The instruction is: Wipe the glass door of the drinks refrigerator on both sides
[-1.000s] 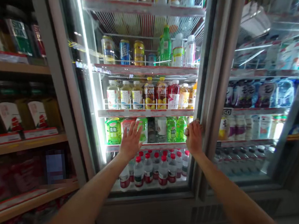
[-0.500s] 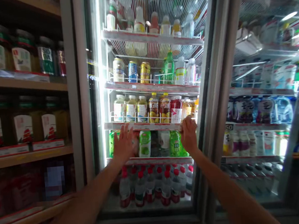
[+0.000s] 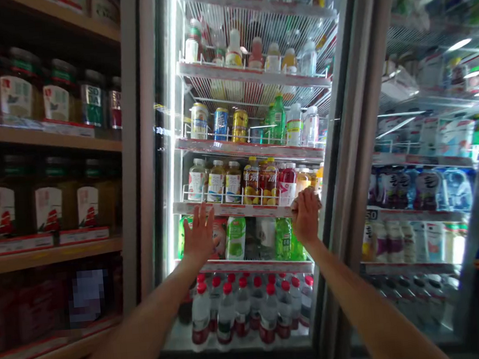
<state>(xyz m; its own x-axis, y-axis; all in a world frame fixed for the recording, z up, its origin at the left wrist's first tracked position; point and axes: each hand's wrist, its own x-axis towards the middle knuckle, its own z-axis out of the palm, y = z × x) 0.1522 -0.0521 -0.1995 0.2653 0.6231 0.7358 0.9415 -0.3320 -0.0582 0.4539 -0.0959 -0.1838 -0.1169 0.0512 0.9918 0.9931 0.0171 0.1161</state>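
I face a lit drinks fridge behind a glass door (image 3: 169,124). My left hand (image 3: 198,235) lies flat on the glass with its fingers spread, in front of a green-labelled bottle (image 3: 236,238). My right hand (image 3: 306,217) is curled around the door's right edge (image 3: 327,194), level with the shelf rail (image 3: 233,208) under a row of juice bottles (image 3: 256,181). Cans (image 3: 221,124) stand one shelf higher. Red-capped water bottles (image 3: 241,312) fill the bottom shelf below my hands.
Wooden shelves (image 3: 50,255) with jars (image 3: 49,208) run along the left. A second glass-fronted fridge (image 3: 422,187) with bottles stands to the right, past a grey metal post (image 3: 354,109).
Both hands have stayed on the door, the right one sliding a little up its edge. The view has tilted upward and shows a higher shelf.
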